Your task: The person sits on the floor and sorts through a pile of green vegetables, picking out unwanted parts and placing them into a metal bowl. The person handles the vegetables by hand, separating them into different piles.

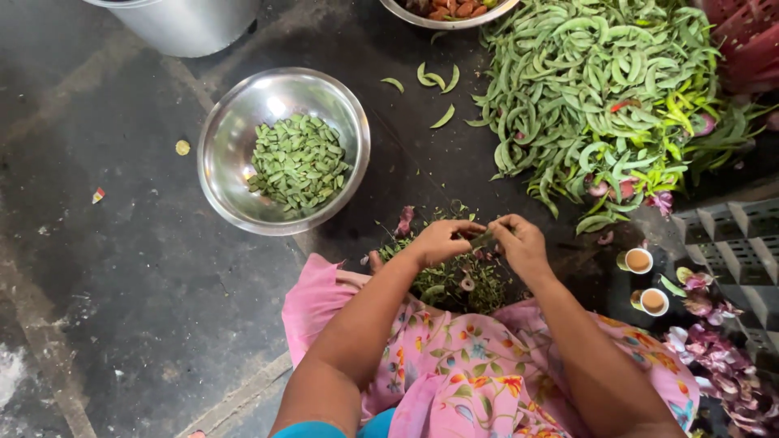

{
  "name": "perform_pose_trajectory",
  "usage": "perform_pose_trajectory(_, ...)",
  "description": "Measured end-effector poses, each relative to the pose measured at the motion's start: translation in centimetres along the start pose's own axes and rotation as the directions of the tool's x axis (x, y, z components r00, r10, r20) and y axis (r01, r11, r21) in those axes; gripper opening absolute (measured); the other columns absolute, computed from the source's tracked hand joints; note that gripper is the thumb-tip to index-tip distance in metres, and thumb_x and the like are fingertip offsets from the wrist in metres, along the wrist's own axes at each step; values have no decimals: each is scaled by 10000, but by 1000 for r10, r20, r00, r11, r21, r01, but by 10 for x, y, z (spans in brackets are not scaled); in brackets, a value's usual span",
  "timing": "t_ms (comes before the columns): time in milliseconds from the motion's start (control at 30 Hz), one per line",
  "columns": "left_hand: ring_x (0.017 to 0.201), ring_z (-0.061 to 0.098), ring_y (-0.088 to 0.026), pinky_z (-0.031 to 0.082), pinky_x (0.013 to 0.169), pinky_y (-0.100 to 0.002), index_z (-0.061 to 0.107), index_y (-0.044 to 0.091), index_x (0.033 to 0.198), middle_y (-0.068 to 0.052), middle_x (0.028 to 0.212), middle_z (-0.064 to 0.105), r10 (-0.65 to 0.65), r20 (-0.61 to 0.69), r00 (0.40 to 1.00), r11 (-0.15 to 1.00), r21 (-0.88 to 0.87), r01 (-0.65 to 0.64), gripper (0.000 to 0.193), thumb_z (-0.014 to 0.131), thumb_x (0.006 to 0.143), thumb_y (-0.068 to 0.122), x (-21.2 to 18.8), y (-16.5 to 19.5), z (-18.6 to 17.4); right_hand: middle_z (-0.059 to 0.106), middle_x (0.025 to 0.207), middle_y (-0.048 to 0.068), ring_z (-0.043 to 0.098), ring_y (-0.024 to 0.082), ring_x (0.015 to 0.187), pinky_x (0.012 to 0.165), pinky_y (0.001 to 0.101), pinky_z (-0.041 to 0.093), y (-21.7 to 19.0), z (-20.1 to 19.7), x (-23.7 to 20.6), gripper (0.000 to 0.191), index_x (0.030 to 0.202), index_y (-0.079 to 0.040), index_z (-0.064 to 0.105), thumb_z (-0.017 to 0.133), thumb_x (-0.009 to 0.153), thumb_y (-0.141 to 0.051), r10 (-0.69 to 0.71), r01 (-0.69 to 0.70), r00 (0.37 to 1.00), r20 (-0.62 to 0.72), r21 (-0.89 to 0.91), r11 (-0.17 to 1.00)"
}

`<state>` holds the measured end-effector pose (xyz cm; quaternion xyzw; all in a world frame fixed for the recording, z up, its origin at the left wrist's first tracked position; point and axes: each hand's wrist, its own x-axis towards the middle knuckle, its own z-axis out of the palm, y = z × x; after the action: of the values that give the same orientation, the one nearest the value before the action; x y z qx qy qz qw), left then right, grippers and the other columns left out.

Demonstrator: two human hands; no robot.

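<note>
- A single green bean pod (484, 238) is pinched between the person's two hands; its long axis runs roughly left to right across the view, with one end toward each hand.
- The left hand (441, 241) closes its fingertips narrowly on the pod's left end, and the right hand (519, 243) closes its fingertips on the right end, so the pod bridges the small gap between the two grips. Most of the pod is hidden by the fingers, so which end is the stem cannot be told.
- The pod is held just above a heap of green trimmings and purple scraps (462, 280) that lies on the dark floor (122, 268) and reaches the edge of the person's pink flowered garment (454, 365).
- To the upper left of the hands, well apart from them, a steel bowl (223, 174) holds cut green pod pieces (299, 161).
- To the upper right lies a large pile of whole green pods (600, 89), with a few loose pods (438, 79) on the floor between it and the bowl.
- Two small cups of light brown drink (645, 280) stand on the floor to the right of the right hand, near purple flowers (714, 341) and a grey crate (730, 243).
- The rim of another steel bowl (450, 18) and a metal bucket (187, 24) show at the top edge.
</note>
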<state>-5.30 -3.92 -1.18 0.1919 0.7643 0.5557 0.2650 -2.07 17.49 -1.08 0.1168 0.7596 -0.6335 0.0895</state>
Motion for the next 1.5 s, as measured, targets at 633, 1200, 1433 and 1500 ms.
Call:
perform_pose_trajectory(633,845,679,-297,553,812,-402,814,61,956,-136,897,733,183,-103,978,919,370,-133,254,678,819,225,14,-43,20,612,887,118,648,347,792,673,451,529,-13,14,-24,111,894,-59,644,714,855,-134,-456,542,832,316,-640,544)
perform_pose_trajectory(1200,772,634,-46,499,700,-227,770,14,1041,-3,881,751,-92,-177,980,892,-451,2,216,683,951,191,11,-27,12,694,844,22,616,110,679,549,246,443,-8,-5,-4,122,1043,-75,757,672,960,-100,88,-118,988,123,257,959)
perform_pose_trajectory(1433,781,690,-79,543,717,-230,798,12,1021,-24,865,772,-71,-257,964,966,-259,2,211,709,919,173,12,-33,13,685,861,116,673,276,762,676,381,536,4,18,-22,87,927,-49,709,733,882,-119,-494,533,846,202,-338,775)
perform_pose_trajectory(1500,799,716,-75,551,668,-227,738,26,1097,-5,914,755,-153,-306,940,885,-465,-7,235,669,953,199,18,-43,14,690,881,139,688,329,812,725,422,555,7,29,-34,91,904,-75,725,730,848,-146,-473,632,759,448,-330,701)
